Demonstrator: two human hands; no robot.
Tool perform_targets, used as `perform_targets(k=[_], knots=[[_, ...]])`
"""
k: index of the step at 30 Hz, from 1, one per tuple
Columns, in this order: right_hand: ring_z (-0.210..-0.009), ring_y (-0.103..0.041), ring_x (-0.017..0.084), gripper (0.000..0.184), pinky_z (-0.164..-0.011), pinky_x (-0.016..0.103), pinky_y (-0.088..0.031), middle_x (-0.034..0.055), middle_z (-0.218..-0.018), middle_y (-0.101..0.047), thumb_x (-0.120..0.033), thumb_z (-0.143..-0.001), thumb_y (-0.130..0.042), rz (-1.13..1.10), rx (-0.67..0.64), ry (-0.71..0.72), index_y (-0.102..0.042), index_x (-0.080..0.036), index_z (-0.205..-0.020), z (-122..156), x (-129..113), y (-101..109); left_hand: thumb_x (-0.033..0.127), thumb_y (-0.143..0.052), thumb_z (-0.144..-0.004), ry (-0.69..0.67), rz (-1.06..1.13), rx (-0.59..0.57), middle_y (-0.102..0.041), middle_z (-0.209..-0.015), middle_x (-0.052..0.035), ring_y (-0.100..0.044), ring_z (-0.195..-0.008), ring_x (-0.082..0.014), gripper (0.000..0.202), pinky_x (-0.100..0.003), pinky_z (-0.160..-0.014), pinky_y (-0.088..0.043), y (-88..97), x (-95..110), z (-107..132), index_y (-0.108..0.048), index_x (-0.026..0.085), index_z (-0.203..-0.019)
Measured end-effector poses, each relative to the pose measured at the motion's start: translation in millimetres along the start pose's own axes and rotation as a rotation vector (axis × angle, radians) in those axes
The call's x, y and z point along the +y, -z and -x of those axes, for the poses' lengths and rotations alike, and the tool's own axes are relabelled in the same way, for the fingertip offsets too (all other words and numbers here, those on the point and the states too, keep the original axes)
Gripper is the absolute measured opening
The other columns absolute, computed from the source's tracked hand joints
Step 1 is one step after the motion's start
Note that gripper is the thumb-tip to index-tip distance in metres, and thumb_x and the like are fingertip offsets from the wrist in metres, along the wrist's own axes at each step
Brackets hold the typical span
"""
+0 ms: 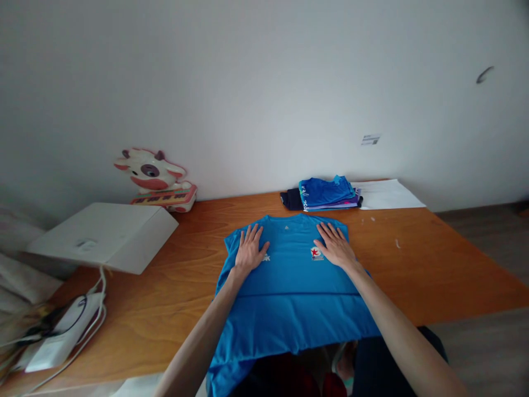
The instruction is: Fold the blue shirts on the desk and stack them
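Observation:
A bright blue shirt (289, 286) lies spread on the wooden table (433, 264), its lower part hanging over the near edge. A small red and white badge shows on its chest. My left hand (250, 251) rests flat on the shirt's upper left, fingers apart. My right hand (335, 245) lies flat on the upper right, just beside the badge. Neither hand grips the cloth.
A stack of folded blue and dark clothes (324, 194) sits at the table's back, with a white sheet (386, 194) beside it. At left stand a white box (107, 234), a cow-shaped toy keyboard (159, 184), and a white device with cables (61, 331).

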State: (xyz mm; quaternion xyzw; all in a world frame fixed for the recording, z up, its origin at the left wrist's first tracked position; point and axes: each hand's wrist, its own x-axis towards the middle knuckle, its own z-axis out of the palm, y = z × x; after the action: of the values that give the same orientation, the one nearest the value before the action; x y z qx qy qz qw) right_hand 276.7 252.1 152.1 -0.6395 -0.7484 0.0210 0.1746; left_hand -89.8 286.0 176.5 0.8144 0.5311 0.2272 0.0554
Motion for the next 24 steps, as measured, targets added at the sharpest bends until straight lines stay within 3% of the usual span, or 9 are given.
perform_targets(k=[3,6,10,13,15,17,19,22,24], knots=[[-0.161,-0.022,0.035,0.065,-0.131,0.067,-0.006,0.0057,-0.173,-0.032,-0.051,-0.107,-0.039,-0.068,0.102,0.024,-0.033,-0.026,-0.166,11,-16,27,0.038,-0.044,-0.108,-0.007,0.094,0.117,-0.049,-0.163,-0.0087,-0.029,-0.16,-0.0312,0.044,-0.063,-0.132,-0.018,26.8,17,30,-0.056,0.025,-0.148],[-0.156,-0.035,0.035,0.051,-0.13,0.068,-0.014,0.0066,-0.165,-0.045,-0.045,-0.107,-0.04,-0.202,0.273,-0.022,-0.051,-0.029,-0.155,62,-31,56,0.036,-0.054,-0.104,0.088,0.199,0.248,-0.062,-0.149,-0.0082,-0.046,-0.15,-0.0308,0.033,-0.06,-0.129,-0.029,53.4,30,94,-0.063,0.028,-0.135],[-0.135,-0.057,0.038,0.041,-0.119,0.061,-0.042,0.0127,-0.143,-0.062,-0.046,-0.101,-0.055,-0.402,0.439,-0.275,-0.063,-0.032,-0.139,200,-42,61,0.039,-0.062,-0.099,0.382,0.299,0.321,-0.063,-0.142,-0.0085,-0.057,-0.136,-0.0321,0.029,-0.058,-0.12,-0.042,67.9,36,218,-0.063,0.031,-0.127],[-0.121,-0.062,0.042,0.042,-0.108,0.064,-0.049,0.0175,-0.131,-0.065,-0.05,-0.097,-0.061,-0.496,0.535,-0.652,-0.063,-0.029,-0.133,306,-54,43,0.047,-0.065,-0.096,0.66,0.333,0.396,-0.06,-0.14,-0.0116,-0.055,-0.135,-0.0363,0.04,-0.063,-0.119,-0.042,61.4,42,303,-0.057,0.03,-0.131],[-0.121,-0.063,0.043,0.046,-0.106,0.065,-0.051,0.0173,-0.131,-0.063,-0.053,-0.095,-0.061,-0.614,0.502,-0.844,-0.06,-0.029,-0.135,349,-66,29,0.053,-0.066,-0.094,0.795,0.377,0.391,-0.059,-0.141,-0.0118,-0.057,-0.133,-0.0368,0.051,-0.063,-0.114,-0.048,52.6,47,342,-0.052,0.031,-0.137],[-0.13,-0.059,0.042,0.055,-0.11,0.063,-0.05,0.0152,-0.143,-0.059,-0.054,-0.092,-0.064,-0.767,0.445,-0.892,-0.054,-0.032,-0.141,364,-81,14,0.056,-0.069,-0.091,0.912,0.47,0.376,-0.057,-0.144,-0.0117,-0.059,-0.132,-0.0361,0.061,-0.059,-0.108,-0.054,42.5,50,363,-0.047,0.032,-0.143],[-0.145,-0.049,0.038,0.069,-0.119,0.061,-0.043,0.011,-0.159,-0.048,-0.054,-0.088,-0.069,-0.909,0.439,-0.886,-0.044,-0.036,-0.151,359,-95,-2,0.058,-0.075,-0.085,1.041,0.608,0.385,-0.056,-0.146,-0.0119,-0.059,-0.133,-0.0359,0.072,-0.055,-0.106,-0.056,33.2,49,369,-0.047,0.03,-0.145],[-0.157,-0.032,0.034,0.091,-0.126,0.059,-0.032,0.0084,-0.171,-0.033,-0.053,-0.081,-0.075,-1.075,0.45,-0.977,-0.033,-0.035,-0.159,337,-102,-34,0.059,-0.083,-0.075,1.209,0.766,0.417,-0.057,-0.148,-0.0126,-0.055,-0.139,-0.0366,0.087,-0.051,-0.109,-0.053,26.3,43,361,-0.047,0.027,-0.147],[-0.155,-0.035,0.033,0.096,-0.123,0.056,-0.036,0.0092,-0.169,-0.035,-0.052,-0.076,-0.075,-1.155,0.448,-1.087,-0.032,-0.035,-0.16,325,-96,-58,0.062,-0.085,-0.071,1.284,0.784,0.362,-0.062,-0.143,-0.0131,-0.057,-0.137,-0.0383,0.085,-0.049,-0.11,-0.052,29.2,40,352,-0.056,0.023,-0.141]])
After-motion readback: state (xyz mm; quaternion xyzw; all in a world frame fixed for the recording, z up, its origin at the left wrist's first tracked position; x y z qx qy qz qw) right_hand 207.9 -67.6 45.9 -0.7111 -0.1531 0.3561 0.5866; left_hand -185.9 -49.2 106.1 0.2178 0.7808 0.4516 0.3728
